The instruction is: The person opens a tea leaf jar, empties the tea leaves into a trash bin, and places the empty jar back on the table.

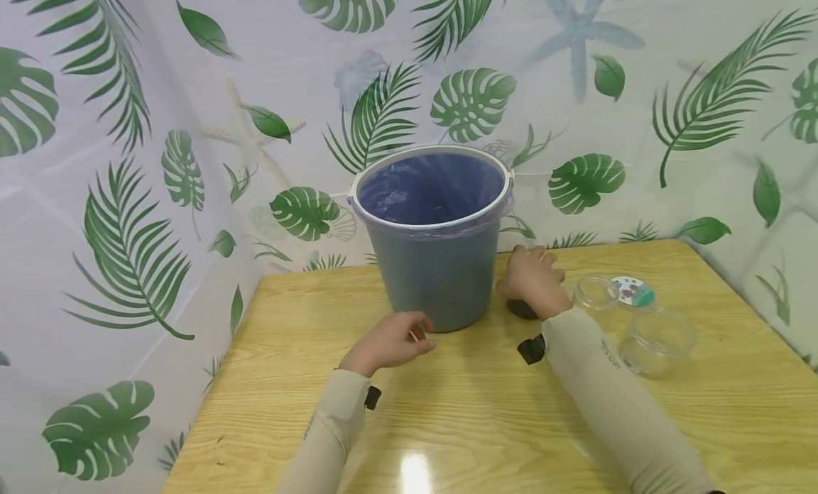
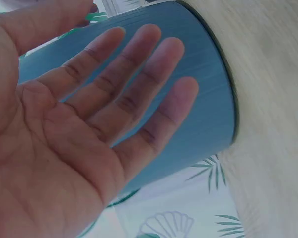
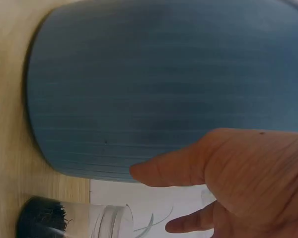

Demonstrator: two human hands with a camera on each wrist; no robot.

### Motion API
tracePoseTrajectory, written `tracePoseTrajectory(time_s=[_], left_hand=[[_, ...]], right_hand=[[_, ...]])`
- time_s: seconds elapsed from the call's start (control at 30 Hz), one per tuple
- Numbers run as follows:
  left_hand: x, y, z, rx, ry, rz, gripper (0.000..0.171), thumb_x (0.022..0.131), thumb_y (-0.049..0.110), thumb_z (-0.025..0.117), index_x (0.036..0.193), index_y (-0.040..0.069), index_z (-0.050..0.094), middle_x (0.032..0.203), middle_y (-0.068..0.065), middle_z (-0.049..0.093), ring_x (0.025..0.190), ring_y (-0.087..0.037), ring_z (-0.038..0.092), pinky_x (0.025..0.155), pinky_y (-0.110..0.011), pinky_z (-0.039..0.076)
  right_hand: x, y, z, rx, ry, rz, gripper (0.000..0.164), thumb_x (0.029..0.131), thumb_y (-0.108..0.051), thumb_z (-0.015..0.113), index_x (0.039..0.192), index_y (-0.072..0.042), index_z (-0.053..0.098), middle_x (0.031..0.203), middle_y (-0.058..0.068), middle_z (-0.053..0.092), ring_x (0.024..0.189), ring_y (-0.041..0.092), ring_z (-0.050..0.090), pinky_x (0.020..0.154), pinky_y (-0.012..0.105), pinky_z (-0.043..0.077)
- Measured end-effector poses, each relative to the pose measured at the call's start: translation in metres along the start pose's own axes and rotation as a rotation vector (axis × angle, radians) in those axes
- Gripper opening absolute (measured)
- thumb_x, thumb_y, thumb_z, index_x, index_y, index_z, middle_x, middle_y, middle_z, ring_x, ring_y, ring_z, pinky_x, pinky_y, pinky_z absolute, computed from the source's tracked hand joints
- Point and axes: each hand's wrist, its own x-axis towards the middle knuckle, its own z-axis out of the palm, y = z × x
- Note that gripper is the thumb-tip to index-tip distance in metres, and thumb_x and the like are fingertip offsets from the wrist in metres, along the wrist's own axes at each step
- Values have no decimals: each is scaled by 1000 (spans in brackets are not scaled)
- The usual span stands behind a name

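A blue-grey bucket (image 1: 434, 274) with a white rim and a thin plastic liner stands upright at the back of the table. My left hand (image 1: 391, 341) hovers at its front left, fingers extended and holding nothing; the left wrist view shows the bare palm (image 2: 64, 134) before the bucket. To the right of the bucket, my right hand (image 1: 535, 277) is over a clear jar with dark contents (image 3: 44, 218), partly hidden by the hand in the head view. In the right wrist view the thumb and a finger are spread, apart from the jar.
Two clear open containers, a smaller jar (image 1: 597, 295) and a wider one (image 1: 658, 341), stand right of my right forearm. Near them is a round lid with a floral print (image 1: 633, 292). A leaf-patterned curtain (image 1: 409, 47) hangs behind the wooden table (image 1: 486, 423).
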Motion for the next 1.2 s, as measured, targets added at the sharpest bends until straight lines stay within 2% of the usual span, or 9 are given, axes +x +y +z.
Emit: tracePoseTrajectory(time_s=[0.17,0.3,0.5,0.73,1.0,1.2], left_hand=[[-14,-7,-3,-77,19,-30,27,99,25,65,120,8,67,110,-9,72,100,-23,68,87,-39,56],[-24,-12,-5,-99,36,-66,26,99,24,65,120,9,66,110,-9,72,98,-22,68,87,-39,56],[-25,-12,-8,-110,52,-46,26,99,24,65,120,8,67,109,-9,72,98,-23,68,86,-39,57],[-23,-12,-3,-139,33,-56,25,99,24,65,120,9,67,109,-8,72,97,-21,68,85,-38,57],[-23,-12,-2,-155,38,-61,26,100,24,65,121,9,66,110,-8,72,100,-22,68,87,-39,57],[-26,-9,-4,-147,68,-54,31,99,24,67,125,8,64,114,-11,72,103,-25,69,88,-41,58]], right_hand=[[14,6,0,27,-58,60,79,89,-29,56,151,11,26,148,50,18,137,69,19,97,80,37],[22,11,3,34,-85,72,75,87,-27,53,146,14,32,143,49,26,131,68,28,95,77,42],[27,21,3,33,-76,26,66,85,-23,54,135,18,43,131,48,39,121,65,39,97,68,42],[30,23,6,81,-69,42,60,82,-22,56,130,13,49,133,46,39,122,63,37,94,69,45],[21,12,-4,91,-36,33,45,80,-25,57,113,6,57,134,46,39,122,63,36,88,69,46],[-6,-5,-14,75,20,3,56,79,-27,58,123,8,55,130,45,42,120,62,40,90,70,46]])
